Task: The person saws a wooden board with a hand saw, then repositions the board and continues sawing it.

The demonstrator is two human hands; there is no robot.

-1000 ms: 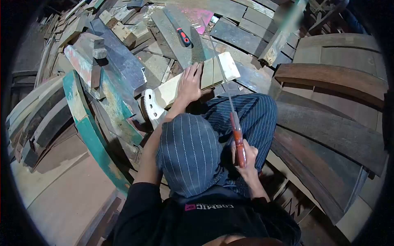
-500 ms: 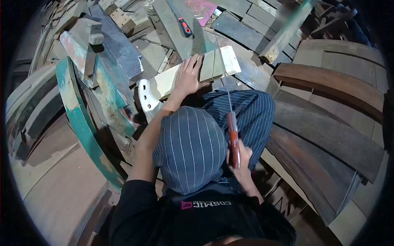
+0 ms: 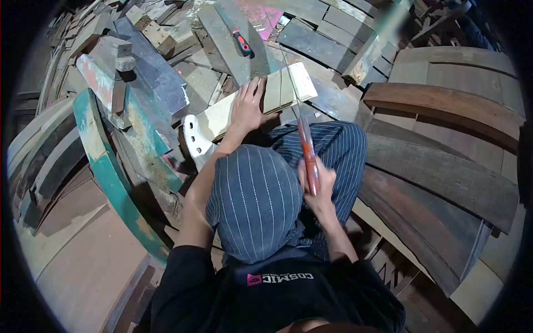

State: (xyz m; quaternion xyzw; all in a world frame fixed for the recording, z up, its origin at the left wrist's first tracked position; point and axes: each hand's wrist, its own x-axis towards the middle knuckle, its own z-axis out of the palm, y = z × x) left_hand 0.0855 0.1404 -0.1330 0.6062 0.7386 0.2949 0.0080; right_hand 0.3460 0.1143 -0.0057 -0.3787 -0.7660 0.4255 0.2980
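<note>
A pale wooden board (image 3: 305, 83) lies at a slant in front of my knees, with dark lines across its right part. My left hand (image 3: 247, 110) grips it near the middle, fingers over the top and thumb by the near edge. In my right hand (image 3: 322, 186) is a handsaw (image 3: 306, 147) with a reddish, see-through-looking handle. Its thin blade points away from me and crosses the board to the right of my left hand. The teeth and the depth of any cut are too small to make out.
Beyond the board, a red-and-black-handled tool (image 3: 242, 44) lies on a plank. A white clog (image 3: 195, 139) touches the board's left end. Green-painted timber (image 3: 114, 175) stands at left, a curved brown wooden piece (image 3: 438, 105) at right. Scrap wood surrounds me.
My right hand and the saw have moved forward, away from my body, along the blade's line. The left hand stays on the board. The whole view has shifted slightly.
</note>
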